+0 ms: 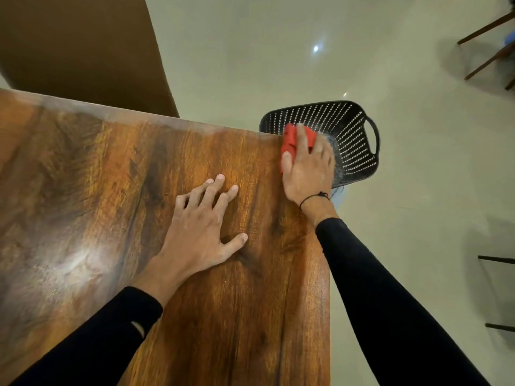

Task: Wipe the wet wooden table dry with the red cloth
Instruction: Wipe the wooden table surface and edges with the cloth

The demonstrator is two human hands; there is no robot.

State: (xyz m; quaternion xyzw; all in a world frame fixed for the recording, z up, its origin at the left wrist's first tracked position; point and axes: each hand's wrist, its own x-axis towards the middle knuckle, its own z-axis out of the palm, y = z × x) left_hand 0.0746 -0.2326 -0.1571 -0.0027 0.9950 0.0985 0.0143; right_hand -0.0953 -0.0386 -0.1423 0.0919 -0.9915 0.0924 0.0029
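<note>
A: What takes up the most room?

B: The wooden tabletop [111,190], filling the picture from nine o'clock down to six. A pale sheen lies on it toward eight o'clock and a hazy band runs along its far edge.

A: And beyond it?

B: The pale floor [278,51] from twelve to three o'clock, with a brown chair back [83,45] at eleven. A black perforated basket [351,135] with a loop handle sits on the floor just past the tabletop's far right corner, at about one o'clock from centre.

A: The arms?

B: Both in black sleeves [384,302], coming in from the bottom edge.

A: The left hand?

B: The left hand [200,227] lies flat near the centre of the tabletop, palm down, fingers spread and straight, its grip open and holding nothing.

A: The right one?

B: The right hand [306,165] is at the far right corner, at one o'clock, a thin black cord [315,196] around its wrist. Its grip presses down on the red cloth [292,140], thumb along the cloth's left side.

A: So the cloth is where?

B: Bunched under that hand, right at the corner, its far end overlapping the basket's rim in the view.
</note>
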